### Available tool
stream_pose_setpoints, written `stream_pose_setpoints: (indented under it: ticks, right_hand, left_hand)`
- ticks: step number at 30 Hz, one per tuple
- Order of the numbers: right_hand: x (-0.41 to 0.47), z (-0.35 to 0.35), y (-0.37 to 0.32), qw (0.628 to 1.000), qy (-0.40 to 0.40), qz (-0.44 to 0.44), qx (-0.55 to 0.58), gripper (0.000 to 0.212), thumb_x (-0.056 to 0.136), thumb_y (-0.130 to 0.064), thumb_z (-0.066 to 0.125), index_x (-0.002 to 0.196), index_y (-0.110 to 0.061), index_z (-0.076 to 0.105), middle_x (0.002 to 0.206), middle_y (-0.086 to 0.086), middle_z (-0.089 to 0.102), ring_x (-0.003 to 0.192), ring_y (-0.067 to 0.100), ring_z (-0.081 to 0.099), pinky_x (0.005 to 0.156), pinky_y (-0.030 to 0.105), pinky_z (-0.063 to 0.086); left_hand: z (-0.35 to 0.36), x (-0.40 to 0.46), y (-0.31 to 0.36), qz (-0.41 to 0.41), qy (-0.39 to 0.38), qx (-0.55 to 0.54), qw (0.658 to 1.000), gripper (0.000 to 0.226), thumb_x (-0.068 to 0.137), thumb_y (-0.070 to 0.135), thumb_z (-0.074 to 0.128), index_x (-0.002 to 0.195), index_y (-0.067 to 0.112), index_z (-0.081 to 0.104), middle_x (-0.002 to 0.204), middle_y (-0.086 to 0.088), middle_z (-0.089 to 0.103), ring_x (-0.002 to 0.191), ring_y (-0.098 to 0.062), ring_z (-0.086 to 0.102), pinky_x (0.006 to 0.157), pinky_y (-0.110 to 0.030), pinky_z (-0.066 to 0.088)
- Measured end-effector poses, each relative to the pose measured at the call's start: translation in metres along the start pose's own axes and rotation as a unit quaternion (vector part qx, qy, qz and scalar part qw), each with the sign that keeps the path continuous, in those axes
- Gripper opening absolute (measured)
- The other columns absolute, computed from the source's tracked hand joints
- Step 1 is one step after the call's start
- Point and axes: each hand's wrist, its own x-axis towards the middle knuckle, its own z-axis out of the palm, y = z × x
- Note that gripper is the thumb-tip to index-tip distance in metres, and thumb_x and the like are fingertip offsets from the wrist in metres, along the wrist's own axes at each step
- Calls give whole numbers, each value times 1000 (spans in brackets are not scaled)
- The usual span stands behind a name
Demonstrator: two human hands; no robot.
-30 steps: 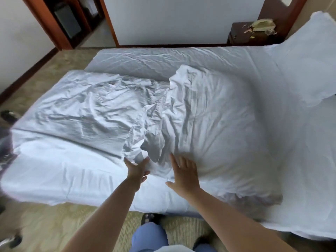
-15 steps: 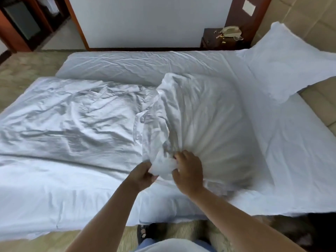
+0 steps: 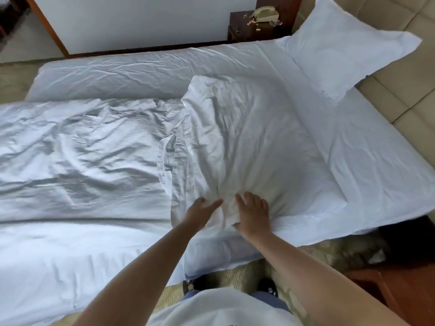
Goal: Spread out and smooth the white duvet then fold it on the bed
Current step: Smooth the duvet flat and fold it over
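Observation:
The white duvet (image 3: 82, 147) lies crumpled across the left and middle of the bed (image 3: 376, 175), its right part (image 3: 247, 137) doubled over into a puffy mound. My left hand (image 3: 200, 211) rests flat on the near edge of that mound, fingers stretched out. My right hand (image 3: 254, 212) lies beside it, palm down on the cloth with fingers spread. Neither hand grips the fabric. A narrow gap of wrinkled cloth separates the two hands.
A white pillow (image 3: 346, 45) leans against the padded headboard (image 3: 400, 90) at the right. A dark nightstand (image 3: 254, 27) with a telephone stands beyond the bed. The carpeted floor (image 3: 235, 276) and my feet show below the near bed edge.
Half a second ago both hands were bunched on the duvet's near edge; now they are open and flat on it. The mound has sunk lower and the view has shifted slightly right.

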Motion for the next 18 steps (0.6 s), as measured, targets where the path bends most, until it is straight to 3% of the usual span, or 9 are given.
stream_pose_setpoints:
  ticks: [1,3,5,7,9,10,14,15,18]
  right_hand:
    - [2,-2,0,1000,6,-1,-8,74,79,-41,68,142,-22,35,137,5,39,125,26,40,107,39,23]
    - [6,-11,1,999,42,-21,-13,48,76,-35,71,119,-19,57,114,3,55,106,25,54,98,39,33]
    - [8,-18,0,991,133,-33,2,31,65,-27,81,89,-16,66,84,2,60,78,24,60,78,36,46]
    - [8,-27,-7,972,229,-25,52,24,61,-19,76,81,-13,64,74,4,59,65,25,57,60,33,48]
    - [6,-31,-14,959,267,-15,90,24,65,-21,63,87,-9,63,78,7,60,67,26,56,58,34,48]
    - [3,-29,-17,967,241,-17,85,25,70,-21,60,91,-8,62,82,8,60,72,27,57,61,35,48]
    - [-9,-6,-15,993,-52,-87,53,32,98,-22,43,128,-10,46,119,13,51,106,32,50,86,40,43]
    - [-12,-4,-14,993,-52,-89,59,34,99,-21,41,132,-12,44,121,11,50,107,31,50,86,40,44]
    - [-9,-8,-22,991,64,-78,92,47,89,-18,45,135,-17,49,122,8,56,99,28,58,79,40,49]
  left_hand:
    - [3,1,0,-7,-11,-20,1000,56,79,41,73,120,9,54,103,-8,62,84,-25,65,47,-21,42]
    - [-1,0,4,15,49,-101,994,30,81,18,72,106,3,64,80,-5,62,61,-18,57,41,-17,40]
    - [-20,-3,15,55,156,-194,967,7,83,11,64,81,10,70,69,-2,62,68,-19,58,57,-19,43]
    - [-46,-4,24,134,255,-215,933,12,81,14,59,75,15,70,72,-3,63,75,-16,57,68,-24,42]
    - [-58,-5,28,182,281,-196,922,13,85,12,58,83,10,71,76,-1,62,77,-12,55,73,-27,43]
    - [-57,-3,22,175,276,-189,926,13,86,12,58,89,10,70,79,-2,63,78,-14,56,75,-29,45]
    - [-41,9,-28,43,214,-123,968,40,87,19,61,126,17,53,86,-14,65,86,-35,64,79,-43,51]
    - [-41,8,-38,39,210,-107,971,50,87,21,60,135,19,47,82,-13,65,83,-34,63,78,-44,52]
    - [-48,-5,-40,102,249,-43,962,68,89,28,59,149,29,27,81,-8,68,82,-33,63,78,-45,51]
